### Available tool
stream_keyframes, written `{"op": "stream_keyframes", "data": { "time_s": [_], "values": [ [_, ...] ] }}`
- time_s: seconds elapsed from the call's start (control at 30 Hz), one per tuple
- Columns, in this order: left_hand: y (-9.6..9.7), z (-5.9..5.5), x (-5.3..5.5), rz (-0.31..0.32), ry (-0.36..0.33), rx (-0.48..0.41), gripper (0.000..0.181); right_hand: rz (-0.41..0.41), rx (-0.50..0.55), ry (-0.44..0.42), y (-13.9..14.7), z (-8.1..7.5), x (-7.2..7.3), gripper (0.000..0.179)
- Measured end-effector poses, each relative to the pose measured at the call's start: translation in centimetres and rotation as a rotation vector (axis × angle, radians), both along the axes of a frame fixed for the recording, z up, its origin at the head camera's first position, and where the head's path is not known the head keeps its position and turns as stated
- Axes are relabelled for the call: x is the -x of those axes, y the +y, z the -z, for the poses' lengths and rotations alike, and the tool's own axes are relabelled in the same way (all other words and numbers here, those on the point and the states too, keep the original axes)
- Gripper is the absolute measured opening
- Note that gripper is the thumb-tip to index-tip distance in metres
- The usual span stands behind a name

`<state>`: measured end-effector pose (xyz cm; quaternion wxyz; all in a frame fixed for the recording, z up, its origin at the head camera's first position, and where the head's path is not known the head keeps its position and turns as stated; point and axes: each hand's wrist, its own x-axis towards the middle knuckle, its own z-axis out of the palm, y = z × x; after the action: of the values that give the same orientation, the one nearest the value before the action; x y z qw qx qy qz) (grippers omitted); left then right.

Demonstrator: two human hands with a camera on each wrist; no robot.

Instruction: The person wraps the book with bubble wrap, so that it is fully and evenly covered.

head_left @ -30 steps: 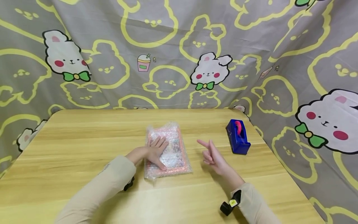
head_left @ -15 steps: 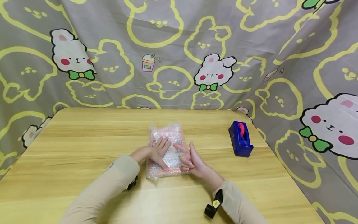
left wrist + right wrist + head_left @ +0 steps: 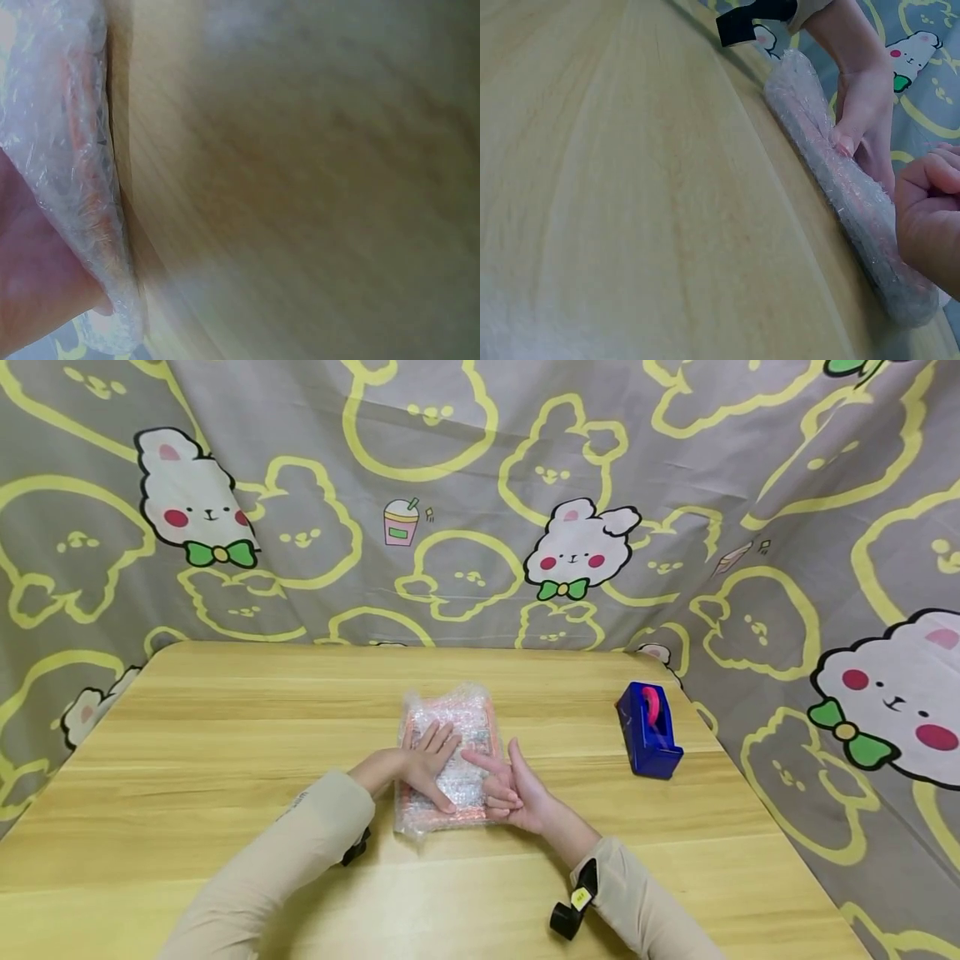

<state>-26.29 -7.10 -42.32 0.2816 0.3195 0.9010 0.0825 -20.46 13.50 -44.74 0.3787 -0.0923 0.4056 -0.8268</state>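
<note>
A flat rectangular package in clear bubble wrap (image 3: 467, 789), with an orange-pink border showing through, lies on the wooden table. My left hand (image 3: 431, 768) rests on its left half, fingers straight and spread. From the right, my right hand (image 3: 517, 793) reaches over the package's right edge. Its index finger points across the wrap and the thumb stands up, while the other fingers are curled with nothing visible in them. In the right wrist view, the left thumb lies on the wrapped edge (image 3: 840, 180) and the right hand (image 3: 934, 214) is close beside it.
A blue tape dispenser (image 3: 648, 735) with a pink-red roll stands at the right of the wooden table (image 3: 225, 760). A grey curtain (image 3: 457, 468) with rabbit prints hangs behind the table and along its sides.
My right hand has moved left from the bare table to over the package's right side, then held there. My left hand has stayed on the wrap. The head view has shifted slightly.
</note>
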Motion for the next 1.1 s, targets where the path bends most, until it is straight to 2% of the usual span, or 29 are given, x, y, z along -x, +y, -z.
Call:
{"op": "stream_keyframes", "data": {
  "time_s": [0.13,0.3,0.47,0.63,0.8,0.97,1.07,1.1],
  "values": [
    [0.0,0.1,0.1,0.005,0.003,0.002,0.121,-0.023,-0.032,-0.016,-0.1,-0.1,0.0,0.083],
    [0.1,0.2,0.2,0.006,-0.002,0.002,0.121,0.035,-0.147,-0.045,-0.3,-0.3,-0.1,0.077],
    [0.1,0.3,0.2,0.007,-0.008,0.003,0.121,0.079,-0.231,-0.031,-0.4,-0.7,-0.3,0.076],
    [0.0,0.2,0.2,0.005,-0.001,0.007,0.122,0.057,-0.349,0.037,-0.2,-1.5,-0.1,0.076],
    [-0.1,0.2,0.2,-0.001,-0.005,-0.001,0.122,-0.028,-0.442,0.109,0.3,-2.4,0.4,0.075],
    [-0.1,0.2,0.1,0.000,-0.003,-0.006,0.122,-0.082,-0.499,0.160,1.0,-2.3,1.1,0.078],
    [0.0,0.1,0.1,0.003,-0.002,-0.008,0.121,-0.109,-0.561,0.233,1.4,-2.3,1.4,0.076],
    [0.0,0.1,0.0,0.004,-0.003,-0.009,0.121,-0.117,-0.604,0.288,1.4,-2.3,1.5,0.074]
  ]
}}
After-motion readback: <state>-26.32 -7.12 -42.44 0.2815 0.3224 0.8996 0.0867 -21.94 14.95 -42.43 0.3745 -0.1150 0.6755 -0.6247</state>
